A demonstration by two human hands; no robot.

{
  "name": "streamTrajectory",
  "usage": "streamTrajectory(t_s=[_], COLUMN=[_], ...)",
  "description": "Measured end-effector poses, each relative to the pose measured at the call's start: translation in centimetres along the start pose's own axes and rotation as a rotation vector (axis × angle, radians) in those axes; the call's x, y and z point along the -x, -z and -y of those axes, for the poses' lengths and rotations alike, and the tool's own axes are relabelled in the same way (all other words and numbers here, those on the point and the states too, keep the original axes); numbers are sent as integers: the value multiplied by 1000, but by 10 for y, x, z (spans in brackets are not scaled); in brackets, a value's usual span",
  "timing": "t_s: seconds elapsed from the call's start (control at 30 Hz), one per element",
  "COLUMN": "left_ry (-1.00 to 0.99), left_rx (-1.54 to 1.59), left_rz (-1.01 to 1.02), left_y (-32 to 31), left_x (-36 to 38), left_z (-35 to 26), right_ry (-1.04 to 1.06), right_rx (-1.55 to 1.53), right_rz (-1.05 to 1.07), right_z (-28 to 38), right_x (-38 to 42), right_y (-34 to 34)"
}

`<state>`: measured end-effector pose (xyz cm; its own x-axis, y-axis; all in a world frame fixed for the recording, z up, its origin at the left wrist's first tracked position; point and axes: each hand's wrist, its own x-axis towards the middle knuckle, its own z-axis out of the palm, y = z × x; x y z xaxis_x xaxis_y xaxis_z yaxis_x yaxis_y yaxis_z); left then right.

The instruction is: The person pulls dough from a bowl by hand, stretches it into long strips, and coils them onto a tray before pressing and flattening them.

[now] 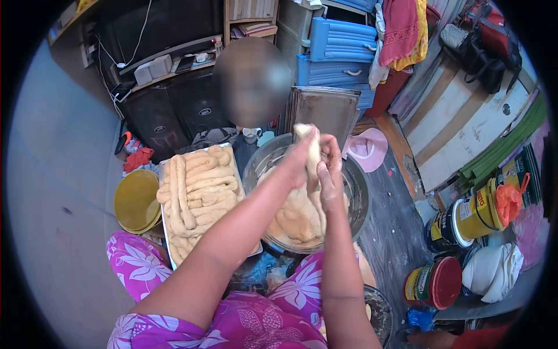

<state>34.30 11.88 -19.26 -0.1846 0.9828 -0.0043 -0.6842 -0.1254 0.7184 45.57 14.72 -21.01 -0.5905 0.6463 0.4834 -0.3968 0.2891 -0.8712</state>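
A pale roll of dough (pixel 314 152) is held up between my two hands, above the basin. My left hand (pixel 299 157) is closed around its upper part. My right hand (pixel 330 174) touches its right side with curled fingers. Beneath them, a wide dark basin (pixel 361 192) holds a large mass of soft dough (pixel 293 218), and a strand hangs under my hands. To the left, a metal tray (pixel 168 232) is covered with rolled dough ropes (pixel 212 189), laid in rows with a few lengthwise.
A yellow bucket (pixel 135 200) stands left of the tray. Right of the basin are a pink hat (pixel 367 149), a red-lidded bucket (pixel 446 283) and a yellow bucket (pixel 476 212). Blue drawers (pixel 342 41) rise behind. Another person's red sleeve (pixel 485 337) shows at lower right.
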Motion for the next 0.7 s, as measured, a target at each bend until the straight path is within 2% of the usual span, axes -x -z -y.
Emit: streamTrajectory(t_s=[0.03, 0.07, 0.13, 0.17, 0.2, 0.23, 0.27, 0.3, 0.33, 0.37, 0.4, 0.43, 0.47, 0.53, 0.57, 0.6, 0.67, 0.7], left_ry=[0, -50, -89, -20, 44, 79, -56, -154, -251, -251, -147, -39, -37, 22, 52, 51, -50, 13], left_rx=[-5, -87, -174, -168, -159, 23, -6, -97, -191, -194, -239, -276, -273, -492, -549, -544, -279, -261], left_rz=[2, -25, -51, -90, -127, -161, -268, -328, -386, -387, -107, 168, 158, 163, 103, 97, -48, -62], left_y=[-14, -28, -34, -32, -31, -43, -32, -23, -17, -15, -13, -12, -14, -24, -34, -34, -33, -28], left_x=[10, 23, 33, 31, 28, 30, 17, 13, 11, 15, 21, 27, 32, 40, 44, 38, 21, 16], left_z=[13, 26, 36, 39, 41, 24, 14, 15, 16, 16, 21, 25, 33, 44, 39, 41, 39, 33], right_ry=[115, 115, -158, -146, -141, -108, -76, -76, 57, 193, 28, 20, 9, 39, 20, 16, 28, 34], right_rx=[420, 418, -417, -442, -437, -132, 170, 170, 379, 586, 465, 421, 378, 143, 278, 279, 617, 783], right_rz=[-70, -75, -378, -428, -425, -324, -220, -219, -147, -74, -125, -251, -370, -527, -593, -585, -461, -398], right_z=[-21, -20, -17, 15, 11, 2, -3, -5, -6, -7, -35, -30, -24, -21, -19, -17, -16, -16], right_x=[-1, -5, -9, 0, 11, 21, 26, 27, 26, 24, 16, 5, -2, -6, -4, -2, -2, -1], right_y=[4, 5, 7, -8, -19, -31, -38, -39, -40, -40, -30, -19, -6, 16, 14, 14, 16, 17])
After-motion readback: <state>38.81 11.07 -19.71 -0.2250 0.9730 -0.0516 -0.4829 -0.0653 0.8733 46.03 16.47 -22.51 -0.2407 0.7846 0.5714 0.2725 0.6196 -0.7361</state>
